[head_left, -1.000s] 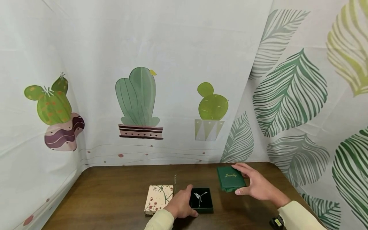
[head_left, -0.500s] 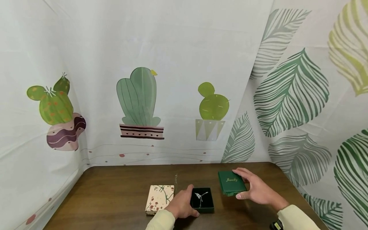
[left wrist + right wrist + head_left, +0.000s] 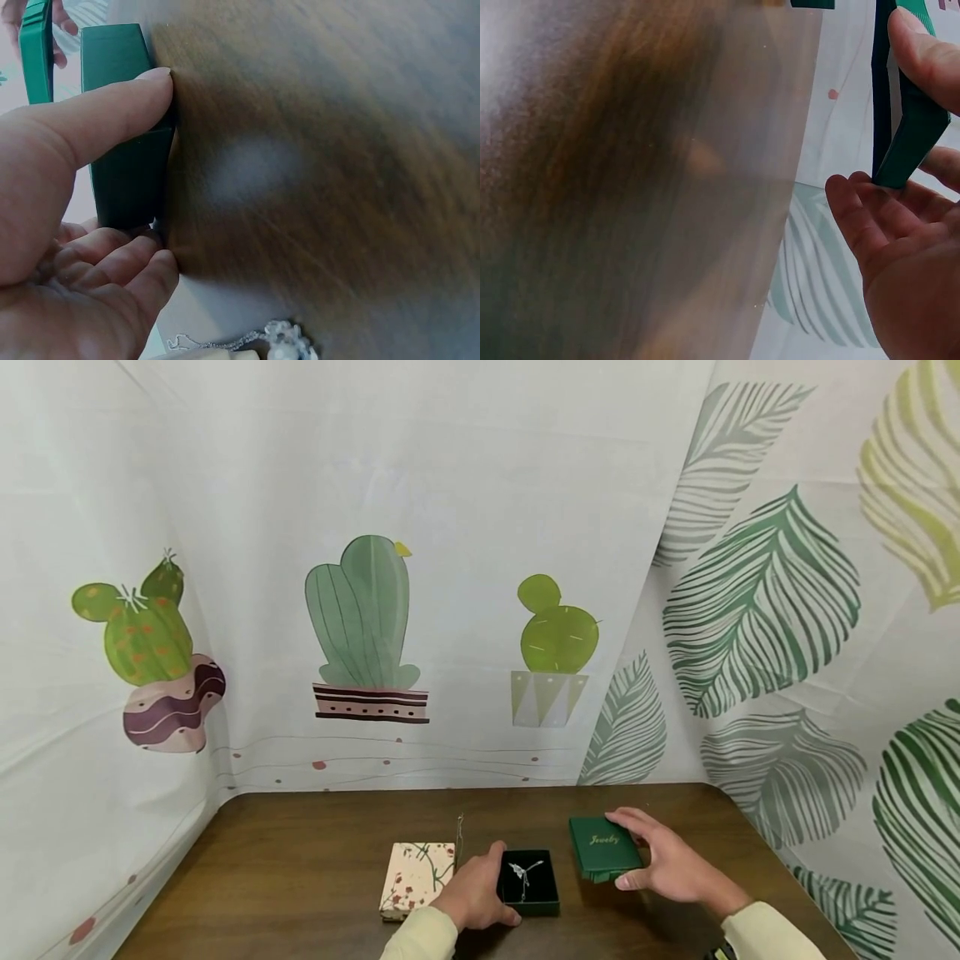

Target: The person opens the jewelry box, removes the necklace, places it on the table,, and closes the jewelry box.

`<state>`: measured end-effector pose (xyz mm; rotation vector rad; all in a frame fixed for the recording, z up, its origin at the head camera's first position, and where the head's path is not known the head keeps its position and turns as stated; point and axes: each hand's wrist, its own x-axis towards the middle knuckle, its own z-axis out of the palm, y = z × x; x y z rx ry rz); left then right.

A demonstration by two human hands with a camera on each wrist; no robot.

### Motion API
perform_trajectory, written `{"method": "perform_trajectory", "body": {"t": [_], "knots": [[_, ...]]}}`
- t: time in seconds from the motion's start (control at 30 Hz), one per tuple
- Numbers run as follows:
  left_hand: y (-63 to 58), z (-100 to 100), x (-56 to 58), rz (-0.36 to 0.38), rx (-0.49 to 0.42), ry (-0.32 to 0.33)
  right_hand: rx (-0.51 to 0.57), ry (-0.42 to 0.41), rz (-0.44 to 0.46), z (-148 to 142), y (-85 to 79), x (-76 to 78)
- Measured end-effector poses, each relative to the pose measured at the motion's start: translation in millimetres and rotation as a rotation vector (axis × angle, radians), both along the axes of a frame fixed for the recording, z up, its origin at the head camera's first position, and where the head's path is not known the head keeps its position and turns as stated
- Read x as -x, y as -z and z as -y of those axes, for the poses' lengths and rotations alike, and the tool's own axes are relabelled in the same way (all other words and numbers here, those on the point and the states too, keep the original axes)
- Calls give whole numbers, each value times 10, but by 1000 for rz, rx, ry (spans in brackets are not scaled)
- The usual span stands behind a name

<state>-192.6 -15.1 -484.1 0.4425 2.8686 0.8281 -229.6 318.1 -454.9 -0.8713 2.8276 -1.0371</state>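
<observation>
Logging green, gold-lettered lid [image 3: 603, 846] pinched between thumb and fingers of right hand [image 3: 667, 860]; we see open dark-green box [image 3: 538, 909], silver necklace [image 3: 521, 872] inside, gripped between thumb and fingers of left hand [image 3: 476, 890].

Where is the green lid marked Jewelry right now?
In the head view, the green lid is right of centre, gripped by the right hand above the wooden table, to the right of the open box holding the silver necklace.

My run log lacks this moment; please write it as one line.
left hand: holds open box on table; right hand: holds green lid above table; silver necklace: inside open box; floral box: beside left hand
</observation>
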Motion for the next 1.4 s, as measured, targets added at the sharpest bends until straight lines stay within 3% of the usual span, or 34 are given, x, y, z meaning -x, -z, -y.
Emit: {"method": "perform_trajectory", "body": {"t": [0.83,1.4], "knots": [[26,-8,19,45,-12,-9,-73,-26,39,-24,279,-60],[5,0,26,84,-28,-2,-213,-36,20,-4,361,-68]]}}
